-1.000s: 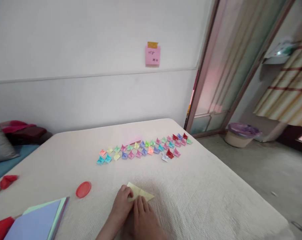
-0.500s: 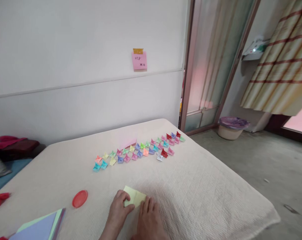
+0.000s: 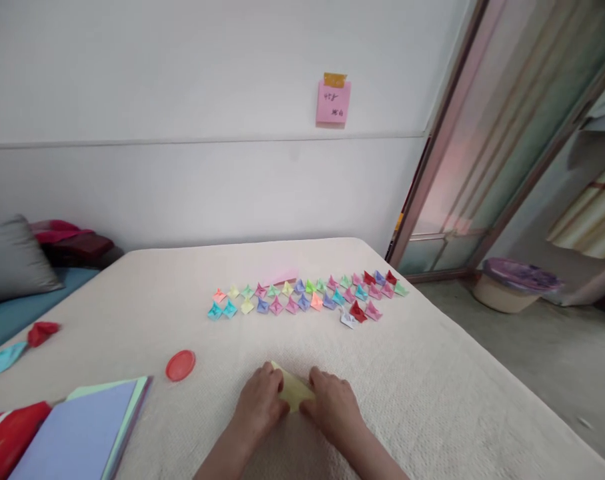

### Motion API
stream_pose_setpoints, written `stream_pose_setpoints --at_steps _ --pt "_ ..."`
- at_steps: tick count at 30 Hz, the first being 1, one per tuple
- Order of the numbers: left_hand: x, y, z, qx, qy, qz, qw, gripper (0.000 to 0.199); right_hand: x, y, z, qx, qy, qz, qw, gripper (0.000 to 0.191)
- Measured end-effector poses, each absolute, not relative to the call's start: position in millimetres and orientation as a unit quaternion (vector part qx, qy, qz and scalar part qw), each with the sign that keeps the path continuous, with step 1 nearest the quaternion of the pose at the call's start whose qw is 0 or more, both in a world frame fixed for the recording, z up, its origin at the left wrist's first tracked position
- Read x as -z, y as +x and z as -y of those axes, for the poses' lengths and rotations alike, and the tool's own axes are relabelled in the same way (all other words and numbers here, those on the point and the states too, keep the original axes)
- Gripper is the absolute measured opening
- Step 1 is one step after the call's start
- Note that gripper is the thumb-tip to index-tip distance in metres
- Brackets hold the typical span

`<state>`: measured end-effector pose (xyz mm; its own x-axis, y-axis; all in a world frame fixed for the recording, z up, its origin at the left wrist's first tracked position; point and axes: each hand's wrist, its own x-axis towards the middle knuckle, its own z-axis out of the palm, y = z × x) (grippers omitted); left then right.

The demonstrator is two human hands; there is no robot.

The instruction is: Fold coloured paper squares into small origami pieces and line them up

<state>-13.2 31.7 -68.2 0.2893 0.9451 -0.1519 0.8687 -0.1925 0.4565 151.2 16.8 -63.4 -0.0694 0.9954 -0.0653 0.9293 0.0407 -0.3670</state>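
Note:
A small sheet of pale yellow paper [image 3: 294, 389] is held just above or on the cloth-covered table, between my two hands. My left hand [image 3: 263, 399] pinches its left side, with the fingers curled and the thumb in front. On the opposite side, my right hand [image 3: 332, 403] grips the paper's right edge between thumb and fingers. The paper looks partly folded; its corners are hidden behind my fingers. Beyond the hands stand rows of small folded paper pieces [image 3: 303, 302] in many colours.
A red round lid [image 3: 180, 365] lies left of my hands. Nearer the left edge are a stack of coloured paper [image 3: 82, 427] and a red packet [image 3: 12, 437]. Folded red paper [image 3: 43, 333] sits farther left. A pink note [image 3: 333, 103] hangs on the wall.
The view has swung right to left, so the table sits more squarely ahead. My right hand has gone from lying flat on the paper to pinching its right side.

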Motion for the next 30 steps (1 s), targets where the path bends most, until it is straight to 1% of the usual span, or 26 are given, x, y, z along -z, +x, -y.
stream_pose_setpoints --at_steps 2,3,6,7,10,12,13,14,17,19,22,25,27,30 --pt "63 -12 -28 -0.076 0.774 -0.584 0.233 0.02 66 152 -20 -0.191 -0.674 0.704 0.116 0.01" --pt "60 -12 -27 -0.073 0.777 -0.58 0.233 0.022 67 153 -21 -0.207 -0.669 0.703 0.124 0.01" --pt "54 -14 -26 -0.076 0.78 -0.572 0.241 0.028 69 156 -24 -0.246 -0.64 0.711 0.156 0.019" --pt "52 -16 -26 -0.082 0.781 -0.57 0.241 0.034 68 156 -25 -0.256 -0.629 0.714 0.166 0.021" --pt "50 -23 -28 -0.11 0.784 -0.555 0.254 0.061 66 159 -29 -0.281 -0.6 0.724 0.191 0.027" --pt "49 -28 -29 -0.115 0.781 -0.543 0.285 0.072 64 161 -32 -0.291 -0.583 0.73 0.205 0.028" --pt "50 -30 -29 -0.115 0.777 -0.54 0.302 0.071 63 161 -33 -0.295 -0.574 0.734 0.211 0.028" --pt "50 -32 -29 -0.115 0.77 -0.542 0.315 0.065 62 161 -34 -0.296 -0.567 0.737 0.216 0.028" --pt "53 -33 -29 -0.129 0.741 -0.574 0.324 0.032 61 158 -33 -0.282 -0.56 0.743 0.233 0.028" --pt "55 -32 -31 -0.147 0.712 -0.602 0.329 0.017 60 155 -30 -0.259 -0.566 0.741 0.251 0.031" --pt "59 -33 -37 -0.191 0.665 -0.627 0.357 0.011 60 153 -25 -0.221 -0.578 0.731 0.288 0.043" --pt "60 -37 -42 -0.253 0.619 -0.627 0.4 0.012 62 151 -22 -0.235 -0.572 0.701 0.355 0.043" --pt "59 -40 -43 -0.29 0.59 -0.614 0.437 0.013 64 149 -20 -0.299 -0.557 0.663 0.401 0.037" --pt "57 -39 -42 -0.326 0.554 -0.578 0.503 0.016 66 143 -20 -0.426 -0.546 0.577 0.433 0.026"
